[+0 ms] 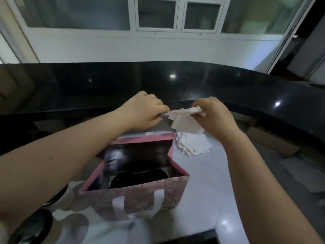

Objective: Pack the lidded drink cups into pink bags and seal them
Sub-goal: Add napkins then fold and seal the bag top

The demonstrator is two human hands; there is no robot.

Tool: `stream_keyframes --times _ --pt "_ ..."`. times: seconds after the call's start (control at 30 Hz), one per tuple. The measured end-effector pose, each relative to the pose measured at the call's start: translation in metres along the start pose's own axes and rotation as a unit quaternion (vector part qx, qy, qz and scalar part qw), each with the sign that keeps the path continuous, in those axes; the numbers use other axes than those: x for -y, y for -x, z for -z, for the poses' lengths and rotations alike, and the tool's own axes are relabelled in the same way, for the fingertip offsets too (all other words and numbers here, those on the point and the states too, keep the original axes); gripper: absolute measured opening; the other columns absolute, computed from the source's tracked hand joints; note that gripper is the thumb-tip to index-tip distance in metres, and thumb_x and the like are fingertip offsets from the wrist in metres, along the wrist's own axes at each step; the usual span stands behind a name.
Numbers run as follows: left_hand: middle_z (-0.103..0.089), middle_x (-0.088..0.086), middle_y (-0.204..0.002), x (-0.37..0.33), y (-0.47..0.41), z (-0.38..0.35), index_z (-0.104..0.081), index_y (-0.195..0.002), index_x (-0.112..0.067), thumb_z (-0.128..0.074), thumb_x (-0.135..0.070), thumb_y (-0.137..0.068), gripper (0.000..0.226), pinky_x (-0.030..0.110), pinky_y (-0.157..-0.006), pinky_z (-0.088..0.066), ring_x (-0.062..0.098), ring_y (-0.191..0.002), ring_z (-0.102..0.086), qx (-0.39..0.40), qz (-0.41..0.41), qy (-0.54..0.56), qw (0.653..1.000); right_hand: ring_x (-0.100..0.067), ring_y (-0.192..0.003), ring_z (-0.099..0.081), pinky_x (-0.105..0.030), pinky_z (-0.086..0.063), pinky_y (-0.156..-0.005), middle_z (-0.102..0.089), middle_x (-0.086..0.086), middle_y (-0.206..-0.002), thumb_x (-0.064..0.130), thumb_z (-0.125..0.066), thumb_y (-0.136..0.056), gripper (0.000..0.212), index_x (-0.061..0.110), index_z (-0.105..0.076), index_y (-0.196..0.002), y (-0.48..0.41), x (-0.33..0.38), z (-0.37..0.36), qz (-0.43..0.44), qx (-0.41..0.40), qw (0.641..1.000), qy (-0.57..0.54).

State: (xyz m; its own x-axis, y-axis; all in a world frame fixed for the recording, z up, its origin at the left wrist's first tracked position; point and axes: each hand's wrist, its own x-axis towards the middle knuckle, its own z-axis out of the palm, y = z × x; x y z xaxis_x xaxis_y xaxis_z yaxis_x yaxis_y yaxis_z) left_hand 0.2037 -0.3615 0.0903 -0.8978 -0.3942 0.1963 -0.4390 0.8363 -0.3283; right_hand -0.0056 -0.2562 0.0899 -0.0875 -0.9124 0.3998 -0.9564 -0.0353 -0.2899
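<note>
Head view. An open pink bag point(139, 191) stands on the white table point(211, 182), near and centre, with a black-lidded cup point(140, 178) inside. Beyond it, the right hand point(213, 116) grips a bunch of white paper sheets point(184, 121), fingers curled; the left hand point(146, 111) pinches their left corner. A loose stack of sheets point(192, 145) lies just right of the bag. Another dark lid point(33, 224) shows near left.

The table point(202, 182) has a pale, glossy top. A pink bag point(137, 199) stands open on it near the front. A loose pile of white paper squares point(191, 144) lies just beside the bag's far right corner. A black ledge point(158, 81) borders the far side.
</note>
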Motion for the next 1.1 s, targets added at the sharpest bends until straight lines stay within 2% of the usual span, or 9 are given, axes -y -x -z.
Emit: stream_keyframes --times 0.13,0.23,0.33,0.4,0.5,0.6,0.77,0.9,1.1 --pt "-0.060 -0.002 -0.128 0.003 0.060 0.012 -0.053 -0.134 -0.026 -0.050 -0.038 -0.093 0.043 0.041 -0.087 -0.046 0.021 -0.115 -0.055 -0.022 0.061 0.040 0.997 -0.017 -0.088 -0.048 -0.037 -0.047 -0.079 -0.048 0.008 -0.088 0.018 -0.064 -0.089 0.010 0.016 -0.065 -0.099 0.005 0.056 0.016 0.019 -0.034 0.999 0.005" --pt "-0.059 -0.003 -0.128 0.003 0.104 0.018 -0.052 -0.135 -0.027 -0.057 -0.036 -0.091 0.045 0.041 -0.090 -0.047 0.020 -0.116 -0.054 -0.029 0.128 0.134 0.982 -0.016 -0.090 -0.048 -0.036 -0.046 -0.079 -0.050 0.008 -0.089 0.011 -0.068 -0.085 0.016 0.012 -0.066 -0.100 0.015 0.089 0.024 0.045 -0.074 0.996 0.001" --pt "-0.057 -0.008 -0.119 -0.007 0.147 0.020 -0.049 -0.134 -0.033 -0.066 -0.038 -0.088 0.049 0.033 -0.088 -0.049 0.010 -0.108 -0.055 -0.063 0.211 0.298 0.929 -0.017 -0.087 -0.050 -0.034 -0.046 -0.075 -0.053 0.007 -0.089 0.010 -0.072 -0.082 0.015 0.014 -0.066 -0.096 0.034 0.117 0.021 0.047 -0.100 0.993 -0.048" --pt "-0.055 -0.012 -0.109 -0.015 0.172 0.016 -0.055 -0.124 -0.035 -0.069 -0.038 -0.085 0.041 0.030 -0.083 -0.050 0.005 -0.097 -0.055 -0.076 0.245 0.357 0.898 -0.017 -0.083 -0.052 -0.029 -0.044 -0.071 -0.055 0.007 -0.089 0.012 -0.074 -0.082 0.014 0.017 -0.066 -0.093 0.049 0.134 0.016 0.056 -0.105 0.988 -0.099" --pt "-0.059 -0.013 -0.102 -0.025 0.195 0.007 -0.065 -0.111 -0.031 -0.072 -0.036 -0.083 0.030 0.036 -0.083 -0.052 0.007 -0.094 -0.057 -0.080 0.248 0.377 0.889 -0.017 -0.083 -0.055 -0.027 -0.046 -0.069 -0.060 0.004 -0.091 0.013 -0.074 -0.082 0.020 0.028 -0.062 -0.089 0.069 0.149 0.004 0.043 -0.082 0.981 -0.169" --pt "-0.063 -0.011 -0.109 -0.029 0.202 0.000 -0.066 -0.114 -0.032 -0.071 -0.040 -0.081 0.034 0.042 -0.091 -0.048 0.014 -0.105 -0.057 -0.058 0.241 0.361 0.899 -0.022 -0.086 -0.057 -0.034 -0.048 -0.071 -0.063 -0.003 -0.091 0.009 -0.075 -0.080 0.016 0.019 -0.068 -0.090 0.080 0.153 -0.012 0.031 -0.057 0.982 -0.177" --pt "-0.050 -0.010 -0.140 -0.029 0.204 -0.003 -0.049 -0.136 -0.031 -0.071 -0.057 -0.074 0.071 0.044 -0.109 -0.036 0.019 -0.134 -0.039 -0.001 0.251 0.321 0.913 -0.023 -0.080 -0.056 -0.037 -0.049 -0.067 -0.063 -0.007 -0.085 0.008 -0.077 -0.077 0.015 0.012 -0.070 -0.090 0.081 0.146 -0.034 0.046 -0.035 0.990 -0.128" --pt "-0.014 -0.006 -0.162 -0.029 0.207 -0.001 -0.012 -0.156 -0.025 -0.076 -0.057 -0.073 0.110 0.036 -0.119 -0.012 0.016 -0.149 -0.005 0.045 0.247 0.358 0.899 -0.019 -0.081 -0.054 -0.034 -0.045 -0.066 -0.063 -0.001 -0.084 0.014 -0.077 -0.077 0.014 0.017 -0.069 -0.089 0.069 0.128 -0.051 0.087 0.033 0.991 -0.094" --pt "-0.005 -0.007 -0.163 -0.031 0.202 -0.010 -0.006 -0.155 -0.035 -0.076 -0.060 -0.070 0.113 0.035 -0.119 -0.007 0.013 -0.149 0.004 0.038 0.238 0.379 0.893 -0.035 -0.084 -0.061 -0.040 -0.046 -0.071 -0.068 -0.009 -0.084 0.010 -0.082 -0.063 0.029 0.009 -0.067 -0.088 0.051 0.122 -0.072 0.210 -0.014 0.970 0.119"
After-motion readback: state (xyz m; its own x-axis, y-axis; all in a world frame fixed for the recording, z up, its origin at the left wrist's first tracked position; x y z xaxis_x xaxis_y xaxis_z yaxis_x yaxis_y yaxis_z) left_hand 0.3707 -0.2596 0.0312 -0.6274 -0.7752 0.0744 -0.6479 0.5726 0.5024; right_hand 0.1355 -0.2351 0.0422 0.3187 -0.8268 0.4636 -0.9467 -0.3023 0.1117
